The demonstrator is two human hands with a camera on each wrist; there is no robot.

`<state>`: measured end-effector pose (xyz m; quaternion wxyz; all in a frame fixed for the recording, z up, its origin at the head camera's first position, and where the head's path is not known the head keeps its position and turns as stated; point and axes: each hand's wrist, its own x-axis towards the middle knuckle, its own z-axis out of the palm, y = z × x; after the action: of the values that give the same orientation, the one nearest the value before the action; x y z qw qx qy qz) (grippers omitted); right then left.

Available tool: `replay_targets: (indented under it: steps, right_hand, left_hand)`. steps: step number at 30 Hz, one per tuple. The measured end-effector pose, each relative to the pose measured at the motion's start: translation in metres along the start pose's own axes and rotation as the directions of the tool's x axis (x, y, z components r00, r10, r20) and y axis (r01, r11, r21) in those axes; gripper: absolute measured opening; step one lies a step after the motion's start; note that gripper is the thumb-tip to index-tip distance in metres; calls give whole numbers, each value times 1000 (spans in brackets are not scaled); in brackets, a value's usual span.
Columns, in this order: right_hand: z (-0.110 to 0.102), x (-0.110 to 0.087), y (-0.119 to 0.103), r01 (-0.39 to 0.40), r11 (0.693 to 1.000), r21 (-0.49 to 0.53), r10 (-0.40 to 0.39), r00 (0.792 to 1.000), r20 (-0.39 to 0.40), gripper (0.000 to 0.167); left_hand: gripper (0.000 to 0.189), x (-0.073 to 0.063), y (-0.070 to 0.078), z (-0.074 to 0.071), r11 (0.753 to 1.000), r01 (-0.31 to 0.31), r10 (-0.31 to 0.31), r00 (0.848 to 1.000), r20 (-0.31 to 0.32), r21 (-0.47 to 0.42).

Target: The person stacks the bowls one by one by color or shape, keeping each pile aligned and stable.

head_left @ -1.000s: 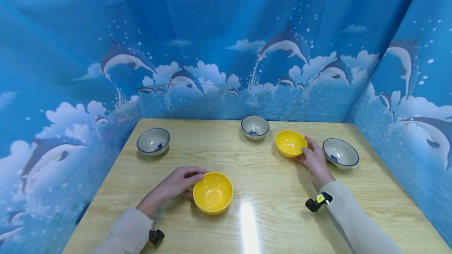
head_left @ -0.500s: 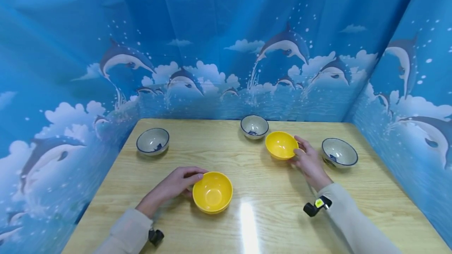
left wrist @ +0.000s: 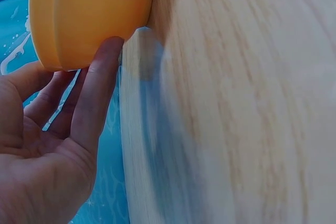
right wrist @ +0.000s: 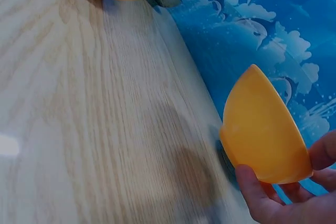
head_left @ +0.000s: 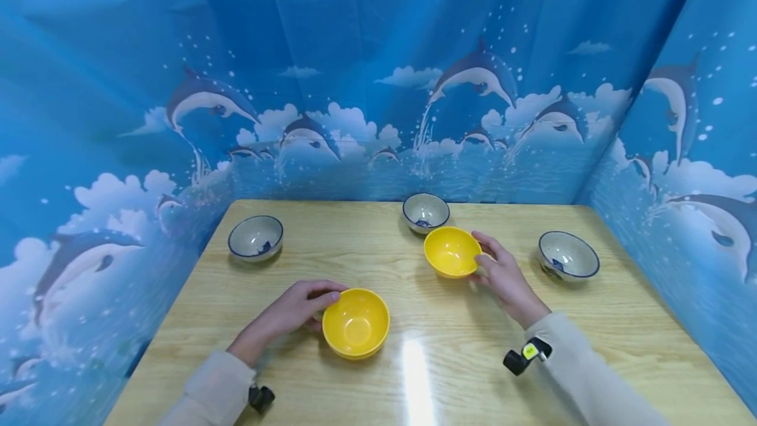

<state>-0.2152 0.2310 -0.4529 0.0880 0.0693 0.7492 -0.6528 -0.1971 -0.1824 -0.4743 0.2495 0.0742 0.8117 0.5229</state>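
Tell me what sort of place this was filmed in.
Probably a staged recording corner: a dolphin-print backdrop stands behind and beside a wood-grain table, and the person wears black wrist devices.

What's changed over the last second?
The right hand has carried its round glossy yellow bowl leftward and slightly nearer the person. Neither hand has taken hold or let go. The left hand still holds the nearer glossy yellow bowl; the three round pale blue-rimmed bowls stayed put.

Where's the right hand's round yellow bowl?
In the head view, the round yellow bowl is right of centre, held by the right hand, near the middle round grey blue-rimmed bowl.
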Motion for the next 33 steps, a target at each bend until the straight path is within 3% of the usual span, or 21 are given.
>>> replay_targets:
  steps: [14, 33]
  right_hand:
    - [24, -16, -8, 27, 998, -49, -21, 994, 108, 59]
    - [53, -34, -24, 96, 993, -63, -78, 968, 240, 54]
  left_hand:
    - [44, 0, -1, 2, 1000, 11, -11, 1000, -10, -4]
    - [46, 0, -2, 2, 1000, -15, 15, 1000, -10, 0]
